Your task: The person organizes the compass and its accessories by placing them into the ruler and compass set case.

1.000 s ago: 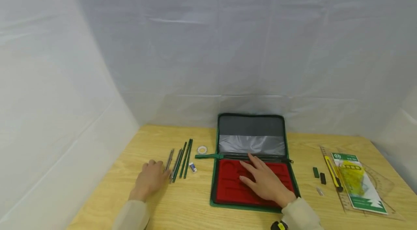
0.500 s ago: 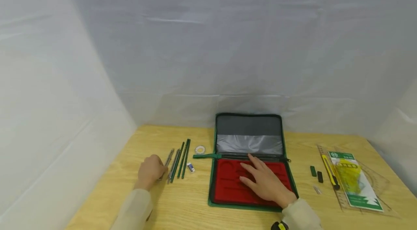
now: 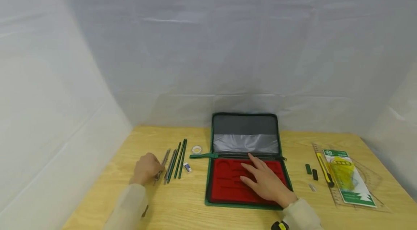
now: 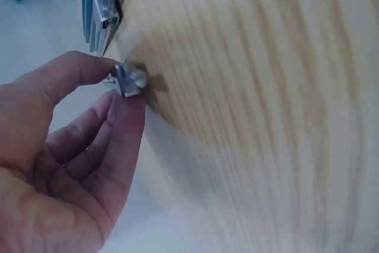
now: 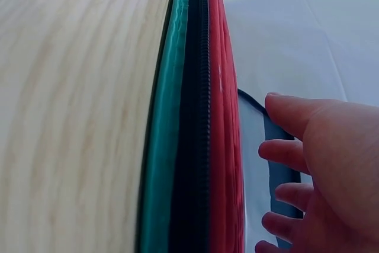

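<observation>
My left hand [image 3: 146,167] pinches a silver drafting compass [image 3: 165,157] between thumb and fingers at the left of the table. Its metal end [image 4: 131,79] shows at the fingertips in the left wrist view. Just right of it lies a second slim metal tool [image 3: 171,164], beside several dark green pencils [image 3: 178,160]. My right hand [image 3: 264,183], fingers spread, is over the red moulded insert [image 3: 224,190] of an unzipped green case [image 3: 208,197]; whether the palm touches it cannot be told. The right wrist view shows these fingers [image 5: 284,152] extended, holding nothing.
A blue-and-white eraser [image 3: 187,167] and a white ring [image 3: 196,150] lie left of the case. To its right are small green [image 3: 308,168] and black blocks [image 3: 315,174], a yellow cutter [image 3: 324,169], clear rulers and a packet [image 3: 358,190]. White sheeting stands behind.
My left hand's fingers have closed on the compass, and its lower end has shifted slightly left of the other tools. The head view has turned a little right. My right hand keeps its pose.
</observation>
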A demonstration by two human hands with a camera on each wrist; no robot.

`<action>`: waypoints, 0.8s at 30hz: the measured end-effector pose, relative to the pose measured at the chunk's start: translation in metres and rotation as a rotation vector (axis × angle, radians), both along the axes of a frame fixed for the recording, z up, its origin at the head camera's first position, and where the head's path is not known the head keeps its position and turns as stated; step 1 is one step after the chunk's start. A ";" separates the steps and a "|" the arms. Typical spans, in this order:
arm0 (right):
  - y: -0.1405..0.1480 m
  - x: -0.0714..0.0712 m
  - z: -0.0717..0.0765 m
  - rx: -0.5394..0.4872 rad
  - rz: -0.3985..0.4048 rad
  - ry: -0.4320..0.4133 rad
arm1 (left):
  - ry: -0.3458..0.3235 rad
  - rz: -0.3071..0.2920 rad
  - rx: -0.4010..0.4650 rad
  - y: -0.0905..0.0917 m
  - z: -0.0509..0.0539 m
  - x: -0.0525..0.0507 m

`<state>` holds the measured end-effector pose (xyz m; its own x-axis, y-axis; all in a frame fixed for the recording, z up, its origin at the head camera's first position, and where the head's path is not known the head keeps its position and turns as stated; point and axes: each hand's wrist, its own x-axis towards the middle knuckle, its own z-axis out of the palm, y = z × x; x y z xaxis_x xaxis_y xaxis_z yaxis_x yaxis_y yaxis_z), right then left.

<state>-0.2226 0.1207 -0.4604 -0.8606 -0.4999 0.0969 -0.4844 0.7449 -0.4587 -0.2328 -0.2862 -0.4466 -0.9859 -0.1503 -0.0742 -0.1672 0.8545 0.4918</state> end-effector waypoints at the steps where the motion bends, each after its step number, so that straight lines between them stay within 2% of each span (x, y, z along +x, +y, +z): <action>1: 0.001 0.000 0.000 -0.001 -0.001 0.000 | 0.002 0.004 0.004 -0.001 0.000 0.001; 6: 0.007 0.000 -0.002 0.006 -0.018 -0.007 | 0.046 0.008 0.010 -0.004 0.004 0.003; 11: 0.014 0.000 -0.002 0.003 -0.048 -0.014 | 0.099 -0.015 0.034 0.004 0.017 -0.002; 17: 0.020 0.000 -0.003 -0.010 -0.066 0.000 | 0.145 -0.086 -0.001 0.023 0.036 -0.008; 24: 0.028 0.000 -0.005 -0.030 -0.079 0.045 | 0.160 -0.180 -0.069 0.046 0.044 -0.012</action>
